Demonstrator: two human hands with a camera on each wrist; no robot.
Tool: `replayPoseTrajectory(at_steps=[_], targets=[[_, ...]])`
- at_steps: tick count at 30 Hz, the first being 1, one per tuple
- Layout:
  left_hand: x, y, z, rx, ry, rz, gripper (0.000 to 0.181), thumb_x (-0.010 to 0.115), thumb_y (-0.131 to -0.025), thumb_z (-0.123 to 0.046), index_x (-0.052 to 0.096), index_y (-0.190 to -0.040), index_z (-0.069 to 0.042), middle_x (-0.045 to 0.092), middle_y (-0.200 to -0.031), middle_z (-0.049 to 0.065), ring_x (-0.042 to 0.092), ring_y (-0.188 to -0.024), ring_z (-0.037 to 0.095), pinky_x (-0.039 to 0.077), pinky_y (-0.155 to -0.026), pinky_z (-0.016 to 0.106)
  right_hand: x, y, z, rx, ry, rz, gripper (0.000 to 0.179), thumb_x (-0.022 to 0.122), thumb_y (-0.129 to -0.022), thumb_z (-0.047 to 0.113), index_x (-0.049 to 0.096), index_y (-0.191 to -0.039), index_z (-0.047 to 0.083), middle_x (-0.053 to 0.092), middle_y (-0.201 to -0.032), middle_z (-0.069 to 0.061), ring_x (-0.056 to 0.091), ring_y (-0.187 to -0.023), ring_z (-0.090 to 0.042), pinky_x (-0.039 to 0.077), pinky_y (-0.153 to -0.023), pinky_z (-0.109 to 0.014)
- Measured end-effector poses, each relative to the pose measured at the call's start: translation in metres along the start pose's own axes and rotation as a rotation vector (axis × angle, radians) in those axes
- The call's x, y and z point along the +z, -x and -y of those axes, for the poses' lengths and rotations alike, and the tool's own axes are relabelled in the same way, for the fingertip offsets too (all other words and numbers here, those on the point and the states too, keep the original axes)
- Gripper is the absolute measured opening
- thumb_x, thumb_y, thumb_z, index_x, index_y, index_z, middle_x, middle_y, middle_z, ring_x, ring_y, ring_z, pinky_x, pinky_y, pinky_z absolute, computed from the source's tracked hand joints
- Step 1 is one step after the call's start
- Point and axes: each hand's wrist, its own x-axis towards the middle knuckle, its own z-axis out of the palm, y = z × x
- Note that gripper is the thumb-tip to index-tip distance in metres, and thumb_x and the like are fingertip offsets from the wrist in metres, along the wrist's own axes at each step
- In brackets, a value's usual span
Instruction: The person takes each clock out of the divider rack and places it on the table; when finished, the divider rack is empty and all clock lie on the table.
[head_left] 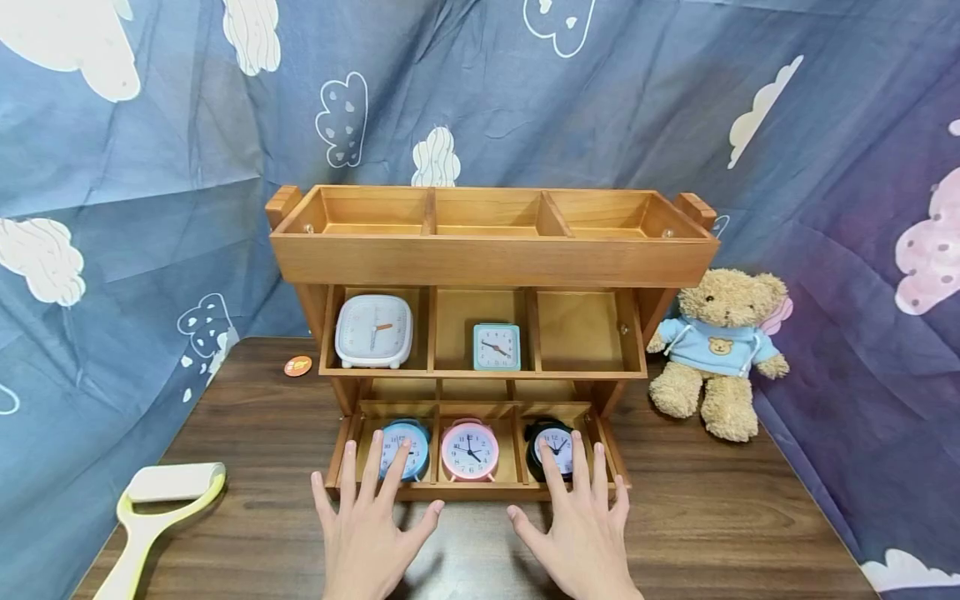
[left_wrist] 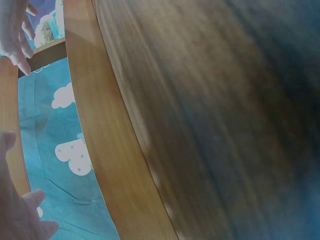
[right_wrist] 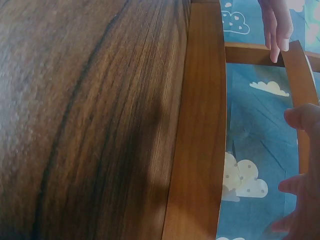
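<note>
Both hands are spread with straight fingers in front of the bottom tier of a wooden three-tier shelf [head_left: 495, 262], holding nothing. The left hand [head_left: 371, 529] overlaps a blue round alarm clock [head_left: 415, 469] in the left compartment. Over the right compartment, the fingers of the right hand [head_left: 577, 533] partly cover a black round alarm clock [head_left: 556, 440]. Between them a pink round alarm clock [head_left: 470, 451] stands in the middle compartment. On the middle tier are a white squarish clock [head_left: 374, 331] at left and a small teal square clock [head_left: 497, 347] in the centre.
A teddy bear [head_left: 716, 350] in a light blue hoodie sits right of the shelf. On the left of the wooden table [head_left: 750, 517] lies a lint roller [head_left: 168, 492] with a yellow-green handle. A small orange round sticker [head_left: 297, 366] is near the shelf's left side.
</note>
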Motion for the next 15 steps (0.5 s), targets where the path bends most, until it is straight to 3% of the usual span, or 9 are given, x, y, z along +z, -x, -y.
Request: replayPoseTrajectory(at_steps=[15], targets=[[0.0021,0.0009,0.0012,0.011,0.013,-0.020,0.082,0.061,-0.079,-0.073,0.044,-0.150,-0.035,0.032,-0.161,0.004,0.018,-0.149,0.035,-0.004,-0.113,0.069,-0.0015,-0.0016,0.0021,-0.011,-0.023,-0.017,0.091,0.072,-0.079,0.062,0.034,-0.155,0.030,0.017,-0.163,-0.018,0.015,-0.146,-0.048,0.017,-0.103,-0.073]])
